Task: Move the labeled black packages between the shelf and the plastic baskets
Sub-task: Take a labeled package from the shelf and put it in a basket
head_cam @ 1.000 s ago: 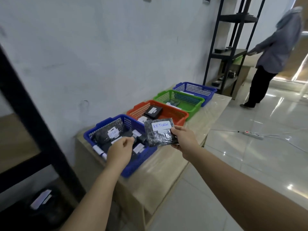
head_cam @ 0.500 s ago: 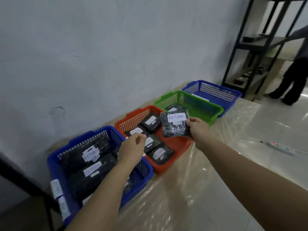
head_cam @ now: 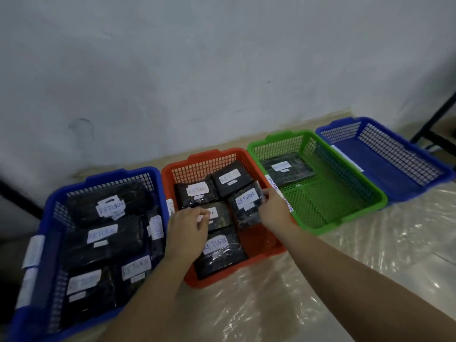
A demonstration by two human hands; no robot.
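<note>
My right hand (head_cam: 274,210) grips a black package with a white "RETURN" label (head_cam: 246,206), holding it low inside the orange basket (head_cam: 261,245) at its right side. My left hand (head_cam: 188,229) hovers over the middle of that basket, fingers curled loosely, holding nothing. Several more labeled black packages lie in the orange basket, such as one at the front (head_cam: 217,253). The left blue basket (head_cam: 44,243) is full of labeled packages. One package (head_cam: 286,169) lies in the green basket (head_cam: 355,211).
A second blue basket (head_cam: 419,178) stands at the far right with no packages visible in it. All baskets sit in a row against a white wall on a table covered with clear plastic sheet (head_cam: 296,304). Black shelf legs (head_cam: 434,137) show at the right edge.
The view swung down and closer to the baskets. My right hand carried the package from above the blue basket rightward and lowered it into the orange basket. My left hand followed over the orange basket.
</note>
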